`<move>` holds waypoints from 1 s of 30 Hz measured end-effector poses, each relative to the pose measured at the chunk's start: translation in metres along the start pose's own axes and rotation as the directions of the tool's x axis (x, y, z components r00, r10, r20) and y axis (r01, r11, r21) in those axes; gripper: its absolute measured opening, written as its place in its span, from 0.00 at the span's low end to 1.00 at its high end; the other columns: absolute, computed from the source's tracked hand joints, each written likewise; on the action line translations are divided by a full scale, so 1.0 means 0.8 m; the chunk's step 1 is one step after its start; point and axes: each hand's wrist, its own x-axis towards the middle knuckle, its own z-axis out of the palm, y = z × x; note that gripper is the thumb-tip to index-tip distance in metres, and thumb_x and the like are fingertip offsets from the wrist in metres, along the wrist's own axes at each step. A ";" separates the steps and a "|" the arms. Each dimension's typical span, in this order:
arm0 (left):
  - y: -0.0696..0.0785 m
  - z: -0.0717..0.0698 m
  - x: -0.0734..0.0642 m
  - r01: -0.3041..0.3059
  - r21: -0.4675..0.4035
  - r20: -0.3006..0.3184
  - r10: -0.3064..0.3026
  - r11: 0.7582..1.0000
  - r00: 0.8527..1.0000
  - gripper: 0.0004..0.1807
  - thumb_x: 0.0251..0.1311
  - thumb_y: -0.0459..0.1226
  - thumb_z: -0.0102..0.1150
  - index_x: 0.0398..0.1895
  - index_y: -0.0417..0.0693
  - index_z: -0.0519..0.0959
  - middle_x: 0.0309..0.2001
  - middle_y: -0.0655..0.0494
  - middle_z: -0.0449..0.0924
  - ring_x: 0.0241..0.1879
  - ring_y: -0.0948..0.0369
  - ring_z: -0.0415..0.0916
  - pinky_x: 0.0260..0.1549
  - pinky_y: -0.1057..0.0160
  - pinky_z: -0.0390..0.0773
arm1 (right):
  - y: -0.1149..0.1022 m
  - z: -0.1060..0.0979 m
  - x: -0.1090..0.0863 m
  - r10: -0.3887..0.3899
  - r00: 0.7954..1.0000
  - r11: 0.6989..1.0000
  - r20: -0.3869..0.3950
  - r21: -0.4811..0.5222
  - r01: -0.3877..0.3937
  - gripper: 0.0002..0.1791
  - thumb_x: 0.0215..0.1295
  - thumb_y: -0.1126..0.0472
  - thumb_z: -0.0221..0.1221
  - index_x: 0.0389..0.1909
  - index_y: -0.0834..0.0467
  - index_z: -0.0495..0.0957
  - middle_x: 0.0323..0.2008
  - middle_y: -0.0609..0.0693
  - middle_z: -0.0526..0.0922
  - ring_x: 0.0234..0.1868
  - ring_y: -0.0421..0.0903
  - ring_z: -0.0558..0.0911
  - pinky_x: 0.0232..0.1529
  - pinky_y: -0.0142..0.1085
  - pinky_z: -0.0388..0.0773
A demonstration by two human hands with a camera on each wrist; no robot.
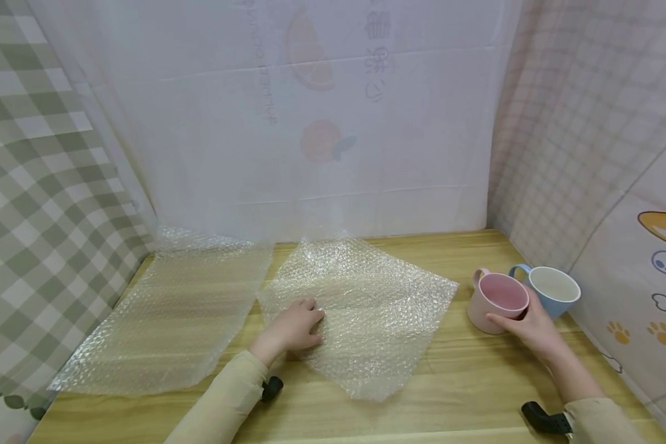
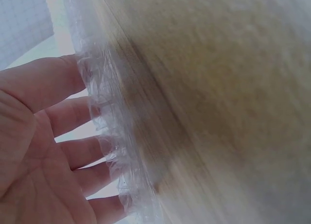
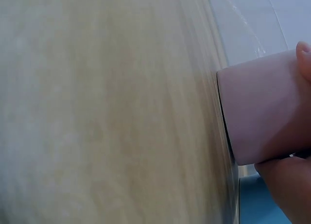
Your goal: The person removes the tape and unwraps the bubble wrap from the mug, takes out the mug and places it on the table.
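Observation:
A pink mug (image 1: 484, 308) stands upright at the right of the table, its handle toward the back. My right hand (image 1: 535, 330) grips its right side, thumb in front and fingers behind; the right wrist view shows the mug's wall (image 3: 262, 107) between thumb and fingers. Just behind that hand is a blue mug (image 1: 555, 299) with a pale inside. My left hand (image 1: 295, 327) rests on the left edge of a bubble wrap sheet (image 1: 366, 314) at the middle. In the left wrist view its fingers (image 2: 73, 112) are spread, their tips at the wrap.
Another bubble wrap sheet (image 1: 161, 320) lies flat on the wooden table (image 1: 466, 394) at the left. A white curtain (image 1: 411, 142) hangs behind, with a green checked cloth (image 1: 39, 185) at the left and a patterned cloth (image 1: 633, 296) close beside the mugs.

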 end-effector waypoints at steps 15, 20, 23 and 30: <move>-0.001 0.005 0.001 -0.002 0.009 -0.012 0.002 1.000 1.000 0.16 0.55 0.41 0.69 0.43 0.42 0.80 0.43 0.46 0.73 0.49 0.46 0.72 0.41 0.47 0.79 | 0.001 0.005 0.004 -0.040 0.999 0.992 0.005 0.121 0.040 0.33 0.53 0.81 0.64 0.60 0.60 0.67 0.48 0.35 0.76 0.47 0.30 0.75 0.47 0.18 0.70; 0.000 0.005 0.000 0.006 -0.005 -0.005 -0.006 1.000 1.000 0.16 0.56 0.41 0.69 0.45 0.42 0.80 0.44 0.45 0.73 0.50 0.46 0.72 0.40 0.46 0.79 | -0.005 0.001 -0.001 -0.002 1.000 0.997 -0.023 0.078 0.004 0.35 0.55 0.80 0.64 0.62 0.64 0.63 0.48 0.37 0.73 0.47 0.29 0.74 0.45 0.17 0.71; 0.000 0.005 0.000 0.012 -0.011 -0.002 -0.012 1.000 1.000 0.17 0.56 0.41 0.69 0.46 0.42 0.80 0.46 0.44 0.74 0.52 0.45 0.72 0.41 0.45 0.80 | -0.013 -0.003 -0.003 0.049 0.999 0.998 -0.016 0.048 -0.049 0.41 0.59 0.76 0.63 0.70 0.69 0.53 0.57 0.50 0.72 0.53 0.29 0.72 0.48 0.16 0.69; 0.001 0.002 -0.002 0.024 -0.023 0.005 -0.024 0.999 1.000 0.20 0.55 0.41 0.70 0.48 0.41 0.80 0.49 0.42 0.74 0.53 0.45 0.71 0.44 0.45 0.79 | -0.036 -0.010 -0.007 0.027 0.999 0.992 -0.030 -0.124 -0.030 0.50 0.62 0.70 0.65 0.75 0.70 0.41 0.70 0.78 0.51 0.71 0.37 0.56 0.59 0.13 0.55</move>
